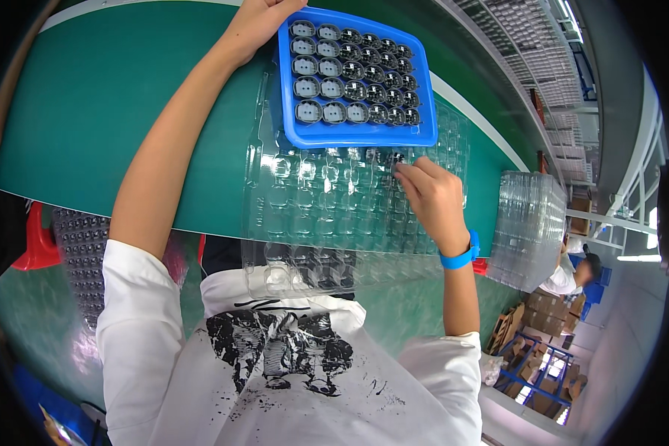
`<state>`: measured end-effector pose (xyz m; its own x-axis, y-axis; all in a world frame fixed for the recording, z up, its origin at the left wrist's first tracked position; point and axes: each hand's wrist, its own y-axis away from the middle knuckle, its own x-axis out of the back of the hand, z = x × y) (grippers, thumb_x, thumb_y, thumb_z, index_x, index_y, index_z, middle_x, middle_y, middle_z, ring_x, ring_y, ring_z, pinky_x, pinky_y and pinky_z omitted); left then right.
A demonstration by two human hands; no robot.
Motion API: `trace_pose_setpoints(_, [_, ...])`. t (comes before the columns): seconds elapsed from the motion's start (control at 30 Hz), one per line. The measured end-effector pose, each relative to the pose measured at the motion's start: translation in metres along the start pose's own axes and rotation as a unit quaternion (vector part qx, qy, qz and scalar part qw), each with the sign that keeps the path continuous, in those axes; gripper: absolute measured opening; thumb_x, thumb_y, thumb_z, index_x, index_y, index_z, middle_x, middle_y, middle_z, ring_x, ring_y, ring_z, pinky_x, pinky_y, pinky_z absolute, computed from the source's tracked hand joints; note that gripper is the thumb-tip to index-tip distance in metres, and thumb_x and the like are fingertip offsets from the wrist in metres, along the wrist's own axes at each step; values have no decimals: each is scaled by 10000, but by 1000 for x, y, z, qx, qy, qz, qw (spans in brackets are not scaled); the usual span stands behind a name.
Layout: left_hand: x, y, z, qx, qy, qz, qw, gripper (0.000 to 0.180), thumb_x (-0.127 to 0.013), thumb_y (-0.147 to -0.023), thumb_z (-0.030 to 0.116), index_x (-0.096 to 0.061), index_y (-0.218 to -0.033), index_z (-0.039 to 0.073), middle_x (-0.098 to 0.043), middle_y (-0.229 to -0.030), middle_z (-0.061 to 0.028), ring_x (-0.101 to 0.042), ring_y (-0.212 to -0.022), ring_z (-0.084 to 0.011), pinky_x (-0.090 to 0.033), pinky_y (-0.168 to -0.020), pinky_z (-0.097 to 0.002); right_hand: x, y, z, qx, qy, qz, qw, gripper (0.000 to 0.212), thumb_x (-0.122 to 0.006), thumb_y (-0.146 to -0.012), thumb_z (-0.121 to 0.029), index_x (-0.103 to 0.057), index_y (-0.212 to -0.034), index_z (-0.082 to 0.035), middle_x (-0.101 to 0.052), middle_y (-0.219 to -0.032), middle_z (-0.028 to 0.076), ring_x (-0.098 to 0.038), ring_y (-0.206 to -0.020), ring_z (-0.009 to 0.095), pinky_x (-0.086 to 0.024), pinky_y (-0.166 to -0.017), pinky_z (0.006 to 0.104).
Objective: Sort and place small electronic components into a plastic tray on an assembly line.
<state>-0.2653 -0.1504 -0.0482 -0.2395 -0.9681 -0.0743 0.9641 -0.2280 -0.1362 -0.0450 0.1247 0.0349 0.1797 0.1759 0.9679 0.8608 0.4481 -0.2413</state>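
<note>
My left hand (256,28) is closed on the upper left corner of a blue plastic tray (360,140). Rows of small round parts (331,67) fill this tray; those in the left columns show grey faces, the others black ones. Below it lies a clear plastic blister tray (271,215) with moulded pockets, partly under the blue tray and jutting over the table's near edge. Over its right half, my right hand (432,195) pinches a small dark part (399,159), mostly hidden by the fingertips. A blue band (461,256) circles my right wrist.
The green table (89,126) curves across the view. At its right end stands a tall stack of clear blister trays (528,230). Lower left are a red stool (39,241) and a tray of dark parts (82,260). Another person (565,276) is far right, near cardboard boxes (546,312).
</note>
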Motion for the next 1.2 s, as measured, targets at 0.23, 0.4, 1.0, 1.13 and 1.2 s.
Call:
trace_pose_setpoints(0.23, [-1,-3,-3,-25,6,-3,1000,283,-587,-937,328,-656,-829,75,-585,-739,42,-508,-680,-41,-406,-634,-213,32,-14,-7,3,-48,7,999,104,-704,-769,9,-681,-869,-12,-519,-660,91,-506,-519,219,-382,-467,334])
trace_pose_setpoints(0.4, [-5,-1,1,-25,21,17,999,272,-597,-923,241,-668,-787,16,-603,-722,10,-512,-660,-72,-410,-609,-249,36,-62,-24,64,-58,28,996,126,-707,-763,20,-680,-883,-5,-516,-662,91,-512,-525,208,-377,-470,317])
trace_pose_setpoints(1.0, [-7,0,7,-42,-8,19,999,286,-597,-922,234,-675,-800,-13,-600,-704,8,-509,-662,-79,-411,-608,-263,11,-89,-24,127,-19,-11,992,116,-712,-753,-38,-676,-863,-37,-507,-669,76,-515,-537,249,-399,-486,361])
trace_pose_setpoints(1.13, [-5,-1,5,-39,-8,15,999,282,-598,-922,234,-675,-797,-6,-595,-699,11,-501,-654,-75,-405,-603,-257,6,-89,-24,128,-49,-2,991,117,-712,-755,-36,-685,-869,-30,-513,-665,78,-515,-535,248,-398,-484,360])
trace_pose_setpoints(1.2, [-8,0,5,-52,-7,16,999,282,-597,-923,233,-674,-791,-4,-592,-695,13,-497,-651,-73,-402,-599,-257,7,-87,-23,123,-44,-2,991,122,-712,-755,-32,-689,-874,-27,-517,-666,79,-515,-533,245,-396,-482,356])
